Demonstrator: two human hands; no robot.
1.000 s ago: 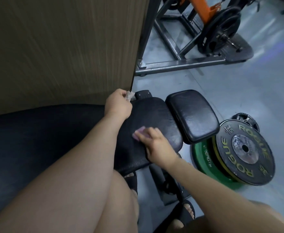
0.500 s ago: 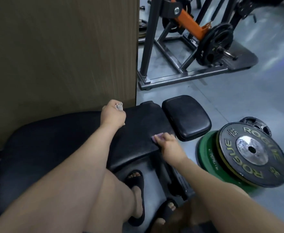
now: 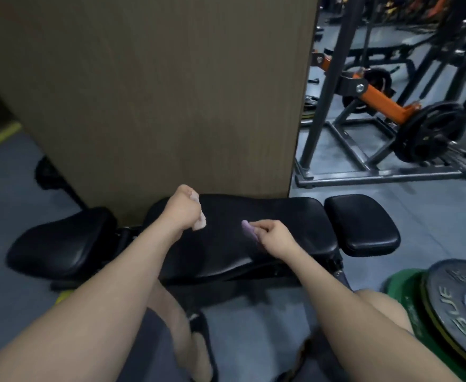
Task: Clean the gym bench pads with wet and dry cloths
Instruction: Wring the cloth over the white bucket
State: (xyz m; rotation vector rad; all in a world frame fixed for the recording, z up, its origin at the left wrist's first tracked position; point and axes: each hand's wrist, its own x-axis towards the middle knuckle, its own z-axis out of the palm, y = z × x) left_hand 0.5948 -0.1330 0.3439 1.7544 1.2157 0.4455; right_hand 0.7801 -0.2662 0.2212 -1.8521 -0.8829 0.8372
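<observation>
Both your hands are over the bench's middle pad (image 3: 289, 219). Your left hand (image 3: 182, 210) is balled into a fist round a pale cloth (image 3: 200, 226), and a tuft of it pokes out below the hand, toward the pad's far left corner. Your right hand (image 3: 276, 235) pinches a small purple cloth (image 3: 248, 230) between curled fingers and thumb, with its tip down on the upholstery about mid-length, nearer the near edge. I can't tell from here which cloth is the wet one.

This looks like the wipe of the middle pad. To do it well, I'd spread that purple cloth flatter, because bunched like that it touches only a narrow strip. Run overlapping strokes from the far edge, tight against the brown panel (image 3: 157, 92), down to the near edge. Then trail the other cloth along the same track so no damp is left behind. Don't skip the rounded corners or the gap beside the small end pad (image 3: 361, 224).

The pad itself is black, cushioned, slightly domed and glossy. There's a sheen along its near edge, which could be moisture or just light. I can't pick out any grime, though the view is a bit blurred. The seat pad (image 3: 61, 244) sits off the left end across a gap, with no hand on it. Weight plates (image 3: 452, 307) lie on the floor by the right end, so mind your elbow.
</observation>
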